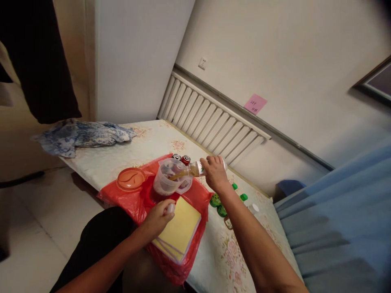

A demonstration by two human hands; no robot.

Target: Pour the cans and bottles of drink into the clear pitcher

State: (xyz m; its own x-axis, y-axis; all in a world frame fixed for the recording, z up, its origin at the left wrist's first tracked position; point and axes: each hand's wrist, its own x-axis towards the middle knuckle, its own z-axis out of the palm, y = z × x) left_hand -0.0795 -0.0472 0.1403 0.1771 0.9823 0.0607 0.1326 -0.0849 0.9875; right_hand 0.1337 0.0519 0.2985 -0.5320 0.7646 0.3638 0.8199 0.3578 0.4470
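Note:
My right hand (215, 173) is closed around a tilted plastic bottle (194, 169) with a pale label. Brownish liquid runs from its mouth into a translucent plastic container (165, 183). Below that container, my left hand (157, 219) is closed on a small white plastic piece (171, 208); whether it is a cap or a handle end I cannot tell. An orange round lid (131, 179) lies to the left on a red plastic bag (113, 193). Yellow-covered notebooks (180, 224) lie on the bag beside my left hand. Another clear container (187, 186) is partly hidden behind the first.
Two drink cans (185, 159) stand behind the containers. Green-capped bottles (221, 209) and a white-capped one (253, 208) are right of the bag, partly behind my forearm. A blue-patterned cloth (91, 136) lies on the flowered table (152, 134). A radiator (210, 116) runs along the wall.

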